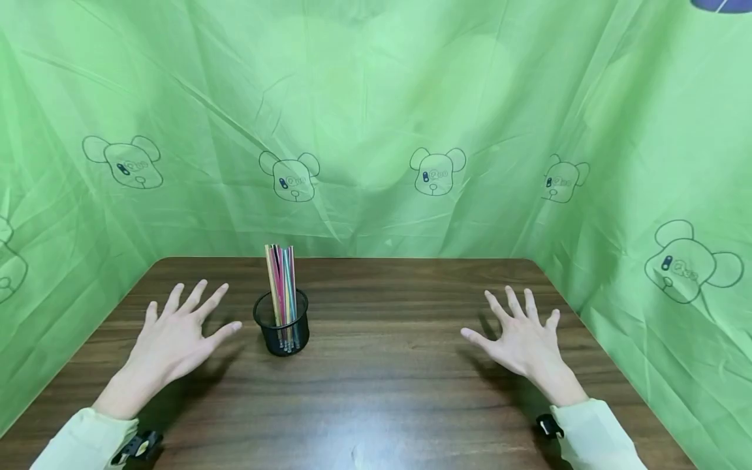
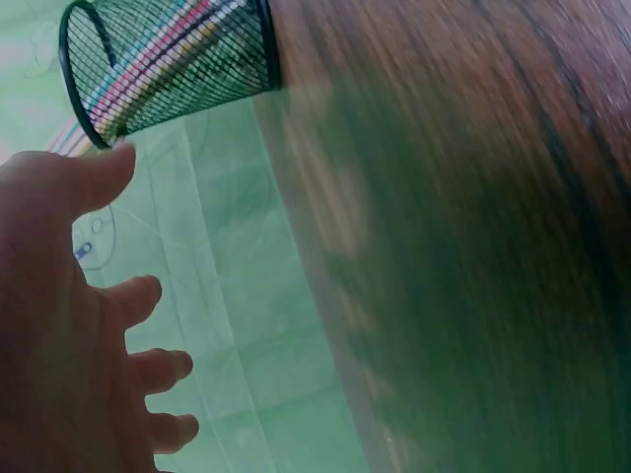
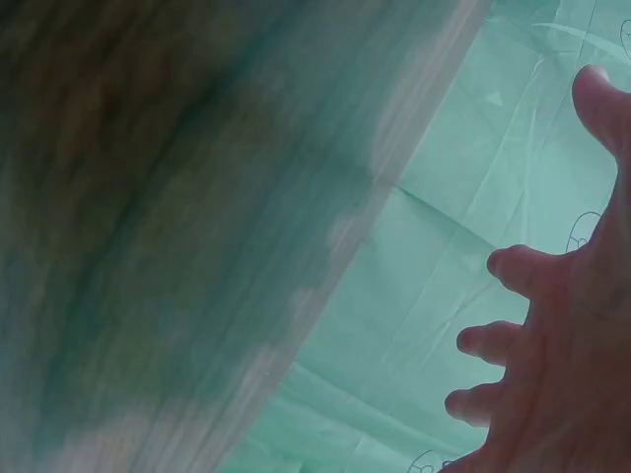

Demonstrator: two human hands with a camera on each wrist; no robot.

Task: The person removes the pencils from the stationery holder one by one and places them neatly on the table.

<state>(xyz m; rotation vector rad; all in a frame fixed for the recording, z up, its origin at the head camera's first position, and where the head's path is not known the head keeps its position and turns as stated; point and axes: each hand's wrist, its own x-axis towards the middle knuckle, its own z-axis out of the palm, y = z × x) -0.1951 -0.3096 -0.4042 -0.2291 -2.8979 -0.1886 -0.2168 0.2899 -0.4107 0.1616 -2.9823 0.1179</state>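
Note:
A black mesh pencil cup [image 1: 285, 336] stands upright on the wooden table, left of the middle. Several thin, striped sticks in many colours, which look like pencils [image 1: 282, 284], lean together inside it. My left hand [image 1: 176, 336] hovers over the table to the left of the cup, palm down with fingers spread, its thumb pointing towards the cup. In the left wrist view the mesh cup [image 2: 187, 64] shows beyond the thumb. Far to the right, my right hand [image 1: 523, 343] also hangs above the table with fingers spread and holds nothing.
The brown wooden table [image 1: 376, 372] reaches back to a green cloth [image 1: 364, 117] printed with bear-face outlines, which encloses its back and sides. Each wrist wears a dark strapped device [image 1: 141, 447] by a pale sleeve [image 1: 88, 440]. A purple shape [image 1: 722, 5] shows at the top right.

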